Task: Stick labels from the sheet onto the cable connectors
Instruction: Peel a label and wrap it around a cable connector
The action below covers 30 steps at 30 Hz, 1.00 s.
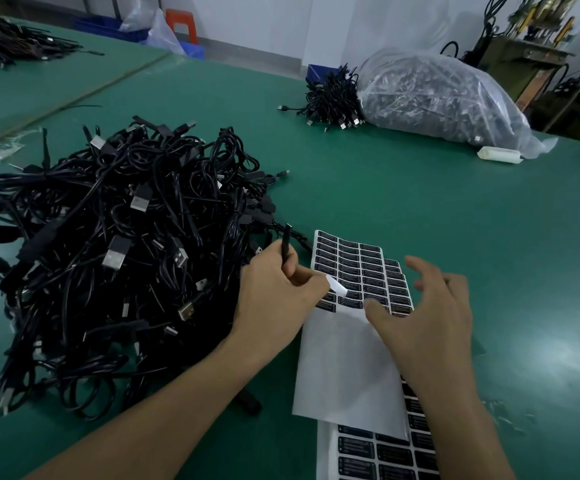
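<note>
Two sheets lie nearest me on the green surface (420,202). The second sheet (378,452) is closest of all, beside my right forearm, and shows rows of black labels. Overlapping it is the label sheet (351,362) I am working from. Its near part, below both grips, is bare white backing. Its far part, between the grips and just beyond them, carries rows of black labels.

My right grip (430,306), a bare hand, hovers over that sheet with fingers spread and relaxed, holding nothing. Its thumb tip is at the near edge of the labelled rows; I cannot tell whether it touches.

My left grip (274,292) is curled around a black cable (286,244), whose end stands up out of the fist. At its fingertips it also holds a curled label (337,287), white side showing, lifted just above the sheet on the side facing the right grip.

Left of the left grip, right against it, a big cable pile (108,254) of black leads with USB plugs sprawls on the surface.

Well beyond the right grip, a cable bundle (330,98) lies against a clear plastic bag (437,95) stuffed with more cables. A small white cylinder (498,155) sits just in front of the bag. Far beyond the left grip is another dark heap (11,39) of cables.
</note>
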Motion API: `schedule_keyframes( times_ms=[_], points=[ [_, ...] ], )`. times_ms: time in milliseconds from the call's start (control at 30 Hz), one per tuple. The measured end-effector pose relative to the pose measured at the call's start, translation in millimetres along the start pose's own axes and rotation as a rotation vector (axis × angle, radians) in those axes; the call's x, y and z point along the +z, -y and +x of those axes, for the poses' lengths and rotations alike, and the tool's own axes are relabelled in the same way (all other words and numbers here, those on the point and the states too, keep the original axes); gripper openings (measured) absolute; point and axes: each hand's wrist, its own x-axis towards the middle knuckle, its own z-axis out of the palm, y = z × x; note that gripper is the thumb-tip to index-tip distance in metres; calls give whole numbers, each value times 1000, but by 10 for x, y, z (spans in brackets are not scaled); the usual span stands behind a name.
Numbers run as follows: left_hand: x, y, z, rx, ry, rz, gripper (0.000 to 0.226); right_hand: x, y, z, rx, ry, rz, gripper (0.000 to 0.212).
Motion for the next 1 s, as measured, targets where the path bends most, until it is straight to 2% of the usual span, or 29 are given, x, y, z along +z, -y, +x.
schedule_keyframes(
  times_ms=[67, 133, 233, 400, 533, 633, 733, 1000],
  points=[
    [5, 13, 2, 8, -4, 14, 36, 7, 79, -24, -158, -74, 55, 40],
    [16, 36, 10, 14, -4, 32, 39, 47, 150, -59, -299, -61, 61, 24],
    [32, 61, 16, 31, -4, 50, 43, 139, 214, -119, -381, 0, 17, 21],
    [28, 58, 18, 52, -11, 51, 43, 202, 243, -132, -377, -37, -8, 12],
    [14, 17, 12, 34, 35, -49, 41, 209, 272, -140, -262, 6, 82, 9],
    [11, -16, 9, 8, 59, -123, 37, 168, 272, -80, -22, 68, 442, 25],
    [-2, -37, 3, 0, 132, -119, 37, 103, 282, -42, 136, 166, 776, 28],
    [-21, 1, 14, 16, 185, -153, 41, 90, 250, -17, 204, 237, 897, 21]
  ],
)
